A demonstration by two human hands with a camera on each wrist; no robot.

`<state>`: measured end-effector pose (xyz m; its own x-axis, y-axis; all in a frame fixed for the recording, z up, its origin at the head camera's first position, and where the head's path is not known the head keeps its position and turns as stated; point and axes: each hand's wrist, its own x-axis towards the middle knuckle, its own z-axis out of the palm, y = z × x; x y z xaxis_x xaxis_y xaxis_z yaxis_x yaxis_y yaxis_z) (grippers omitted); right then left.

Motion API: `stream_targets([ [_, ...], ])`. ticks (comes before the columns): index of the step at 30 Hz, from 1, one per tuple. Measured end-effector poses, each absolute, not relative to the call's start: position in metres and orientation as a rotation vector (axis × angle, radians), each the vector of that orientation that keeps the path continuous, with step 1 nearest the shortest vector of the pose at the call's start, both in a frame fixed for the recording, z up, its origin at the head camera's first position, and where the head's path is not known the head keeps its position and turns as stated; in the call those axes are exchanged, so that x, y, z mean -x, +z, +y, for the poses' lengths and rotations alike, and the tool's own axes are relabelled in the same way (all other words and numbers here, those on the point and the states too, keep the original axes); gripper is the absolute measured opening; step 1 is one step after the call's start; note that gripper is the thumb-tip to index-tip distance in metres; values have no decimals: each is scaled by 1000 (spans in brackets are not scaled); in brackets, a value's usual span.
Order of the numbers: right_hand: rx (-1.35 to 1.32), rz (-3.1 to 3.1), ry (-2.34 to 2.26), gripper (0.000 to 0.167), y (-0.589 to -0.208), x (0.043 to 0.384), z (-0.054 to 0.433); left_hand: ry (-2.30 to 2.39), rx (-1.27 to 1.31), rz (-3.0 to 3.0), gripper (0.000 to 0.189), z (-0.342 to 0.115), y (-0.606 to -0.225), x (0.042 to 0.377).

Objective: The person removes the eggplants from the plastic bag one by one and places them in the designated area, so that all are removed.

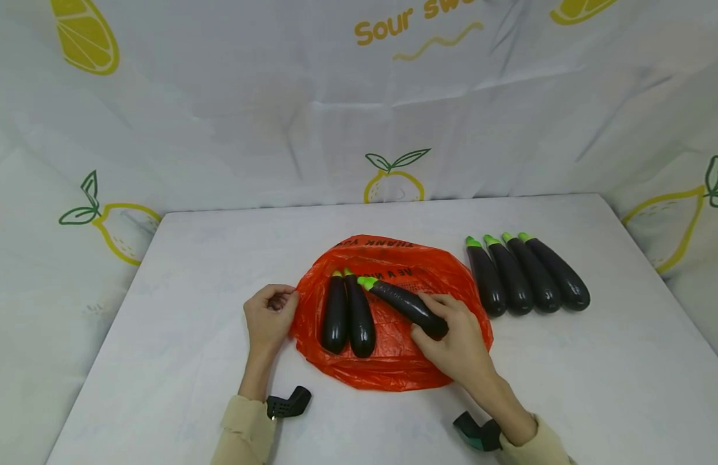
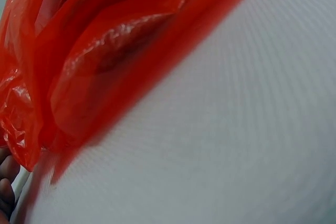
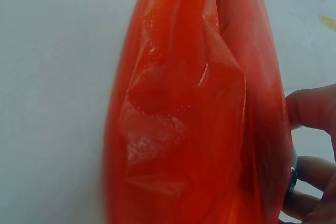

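Eggplant (image 1: 402, 303), glossy and probably firm but slippery, is slanting over the red bag (image 1: 394, 374) as the right grip (image 1: 459, 339) is holding its thick end, likely the surest place, between thumb and fingers, and the left grip (image 1: 270, 318) is pinching the bag's edge.

**Lemon-print cloth (image 1: 231, 135) behind a white surface (image 1: 638, 361)**

The creased cloth hangs behind the surface and along its left and right sides. It bears yellow-outlined lemons (image 1: 126, 229) with green leaves (image 1: 411, 157), yellow citrus slices (image 1: 87, 39) and, high up, orange lettering (image 1: 388, 27) beginning "Sour" over a wavy line (image 1: 437, 42). The light is soft, with faint shadows.
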<state>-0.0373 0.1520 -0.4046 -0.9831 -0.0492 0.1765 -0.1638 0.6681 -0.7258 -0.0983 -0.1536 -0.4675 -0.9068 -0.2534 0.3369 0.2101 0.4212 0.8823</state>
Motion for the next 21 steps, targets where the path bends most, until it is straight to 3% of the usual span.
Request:
stream_targets([
  [21,-136,-2625,1225,50,-397,33,162,-1479,-15,-2254,4,-154,-470,99],
])
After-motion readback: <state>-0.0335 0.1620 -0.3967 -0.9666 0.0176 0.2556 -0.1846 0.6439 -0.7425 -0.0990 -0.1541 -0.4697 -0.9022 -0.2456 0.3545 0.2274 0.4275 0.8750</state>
